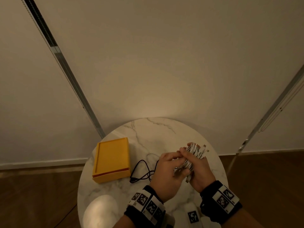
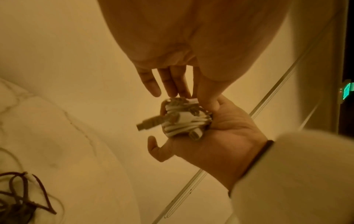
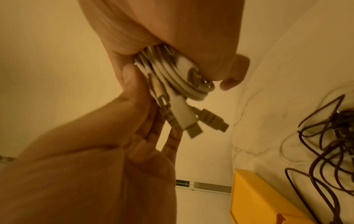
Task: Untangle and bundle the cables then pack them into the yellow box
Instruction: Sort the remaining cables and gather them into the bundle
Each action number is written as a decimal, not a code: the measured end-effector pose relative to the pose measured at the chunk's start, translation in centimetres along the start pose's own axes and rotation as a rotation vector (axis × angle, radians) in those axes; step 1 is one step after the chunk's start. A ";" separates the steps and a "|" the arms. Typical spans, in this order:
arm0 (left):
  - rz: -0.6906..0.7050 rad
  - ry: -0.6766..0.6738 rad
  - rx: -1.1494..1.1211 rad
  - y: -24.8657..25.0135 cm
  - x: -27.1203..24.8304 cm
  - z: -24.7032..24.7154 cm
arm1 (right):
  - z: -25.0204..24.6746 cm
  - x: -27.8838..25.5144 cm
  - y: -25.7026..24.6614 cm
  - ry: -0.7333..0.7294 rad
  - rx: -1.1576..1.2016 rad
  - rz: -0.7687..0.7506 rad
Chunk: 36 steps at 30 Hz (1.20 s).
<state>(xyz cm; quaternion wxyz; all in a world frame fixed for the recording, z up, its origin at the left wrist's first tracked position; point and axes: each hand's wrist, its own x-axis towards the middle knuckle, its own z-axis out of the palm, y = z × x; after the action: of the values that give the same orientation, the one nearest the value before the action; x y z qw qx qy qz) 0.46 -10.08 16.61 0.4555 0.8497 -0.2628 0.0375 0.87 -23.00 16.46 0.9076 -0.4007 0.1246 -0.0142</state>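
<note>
**Risks and room: white bundle in hands, black cable loose**

Box first: yellow box (image 1: pixel 112 159) sits near desk (image 1: pixel 164 129) left edge, tray part slid slightly out at its near end, top looks closed or shallow, cannot tell. Black cable (image 1: pixel 143 171) lies loose and unbundled just right of it, mid-desk, near front. Left hand (image 1: pixel 166 171) has fingers straight, tips touching white cable bundle (image 1: pixel 195 155); no clear pinch seen. Right hand (image 1: pixel 199 168) is curled round that bundle, held above desk's right side.

Risks, judged: plugs stick out loose at both ends, so the wrap could spring open if grip eases; a dangling plug could snag the black cable on the way to the box. Bundle dropped near the right edge could roll off the round desk.

Room: far half of desk open; path leftward crosses black cable.
</note>
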 end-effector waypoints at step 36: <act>-0.133 -0.124 0.034 -3.2 0.6 4.0 | -1.6 2.6 1.7 0.112 -0.208 0.145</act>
<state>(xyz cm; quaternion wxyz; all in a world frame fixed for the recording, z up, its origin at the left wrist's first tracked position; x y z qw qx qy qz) 1.77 -12.04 12.06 0.4254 0.8735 -0.2330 -0.0410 2.87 -23.37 13.63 0.8515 -0.4810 0.2046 0.0419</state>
